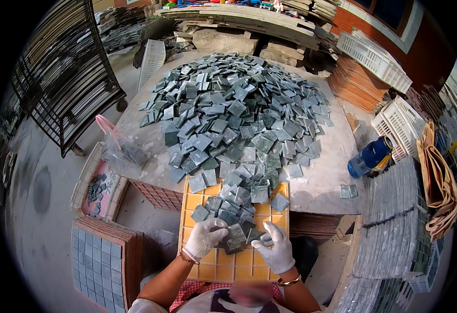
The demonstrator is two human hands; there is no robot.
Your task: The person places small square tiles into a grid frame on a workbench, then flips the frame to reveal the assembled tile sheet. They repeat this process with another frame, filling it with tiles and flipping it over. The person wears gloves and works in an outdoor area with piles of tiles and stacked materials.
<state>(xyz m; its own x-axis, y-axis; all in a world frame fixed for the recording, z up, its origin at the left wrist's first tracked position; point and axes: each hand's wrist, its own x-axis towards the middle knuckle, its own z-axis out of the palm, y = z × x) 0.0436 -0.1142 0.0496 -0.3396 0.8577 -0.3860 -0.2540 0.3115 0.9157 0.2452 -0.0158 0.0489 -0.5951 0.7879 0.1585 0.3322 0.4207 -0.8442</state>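
We can't tell what our curled left hand (206,240) or half-open right hand (277,252) grips; tiles (236,235) leave the tray's (213,273) near edge showing.

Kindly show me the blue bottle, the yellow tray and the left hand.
Blue bottle (365,159): head view, on its side.
Yellow tray (223,273): head view, bare lower part.
Left hand (204,240): head view, gloved back.

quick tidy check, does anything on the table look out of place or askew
A stray tile, perhaps two, lies near the right front corner of the table, odd because it sits apart from the heap.
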